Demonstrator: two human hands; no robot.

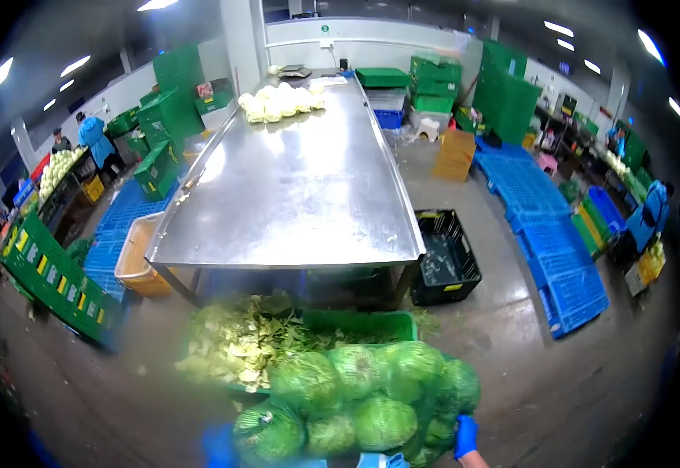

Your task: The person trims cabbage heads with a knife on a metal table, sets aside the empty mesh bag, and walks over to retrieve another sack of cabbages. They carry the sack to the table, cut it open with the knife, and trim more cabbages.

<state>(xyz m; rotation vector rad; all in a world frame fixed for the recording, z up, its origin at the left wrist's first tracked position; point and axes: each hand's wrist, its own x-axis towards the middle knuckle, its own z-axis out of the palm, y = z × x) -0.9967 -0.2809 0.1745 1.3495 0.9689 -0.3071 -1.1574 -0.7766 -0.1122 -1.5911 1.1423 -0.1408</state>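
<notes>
A green mesh bag of cabbages (387, 423) fills the bottom middle of the view, close to my body. Several round green heads press against the netting. My right hand (466, 437), in a blue glove, is closed at the bag's right side, its fingers curled into the net. At the left side of the bag, my left hand (219, 446) is a blue-gloved blur, and its fingers cannot be made out. Just beyond the bag stands a green crate (359, 321), with loose cabbage leaves (238, 343) heaped on its left.
A steel table (301, 210) stands ahead, with pale trimmed cabbages (281, 103) at its far end. A black crate (445, 257) is on the floor to its right, an orange basket (141, 253) to its left. Blue pallets (543, 226) lie further right. Other people work at both sides.
</notes>
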